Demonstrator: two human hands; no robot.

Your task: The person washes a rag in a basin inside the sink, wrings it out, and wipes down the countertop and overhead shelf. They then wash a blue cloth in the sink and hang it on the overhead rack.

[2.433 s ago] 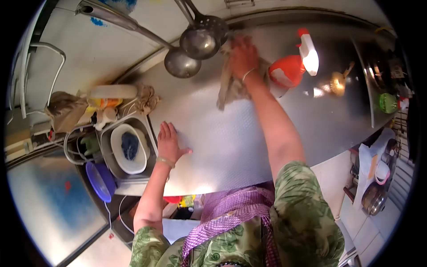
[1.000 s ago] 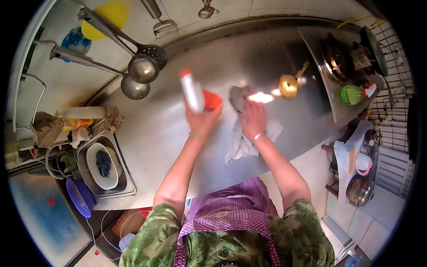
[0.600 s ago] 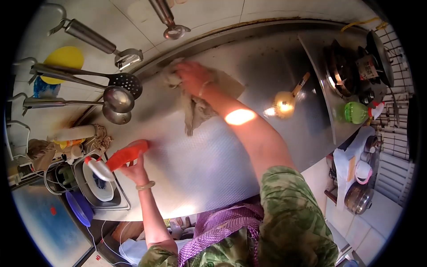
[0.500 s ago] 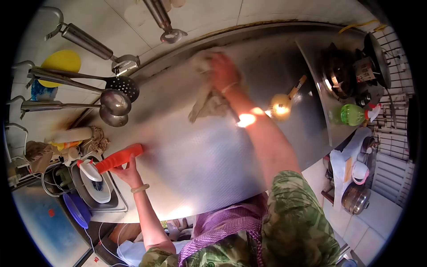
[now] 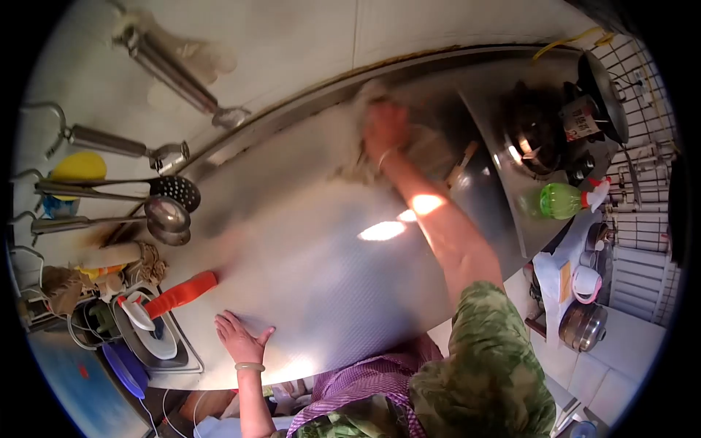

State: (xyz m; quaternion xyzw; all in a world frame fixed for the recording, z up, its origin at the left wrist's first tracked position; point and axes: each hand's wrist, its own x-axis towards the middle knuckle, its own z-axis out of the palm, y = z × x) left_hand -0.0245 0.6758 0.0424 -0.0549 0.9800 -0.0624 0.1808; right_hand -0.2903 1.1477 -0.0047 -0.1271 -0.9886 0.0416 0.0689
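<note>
My right hand [image 5: 387, 130], blurred by motion, presses a greyish cloth [image 5: 358, 171] onto the metal countertop [image 5: 307, 255] toward the back wall. Its fingers are over the cloth, and part of the cloth spreads out below and beside the wrist. My left hand [image 5: 241, 337] rests with spread fingers on the countertop near the front edge, holding nothing. Just beyond it, beside the sink, is a red spray bottle [image 5: 182, 293] with a white trigger head, apart from the hand. A wooden handle [image 5: 462, 163] lies right of my right forearm; its other end is not clear.
A sink [image 5: 193, 359] holds a white basin at left. Ladles and a skimmer [image 5: 175, 193] hang on the left wall. At right are a gas stove [image 5: 533, 139], a green spray bottle [image 5: 561, 201] and a pan [image 5: 604, 95]. A lidded pot [image 5: 583, 326] stands lower right.
My left hand has let go of the red spray bottle beside the sink and moved down, flat on the countertop. My right hand has moved the cloth rightward. The view has shifted.
</note>
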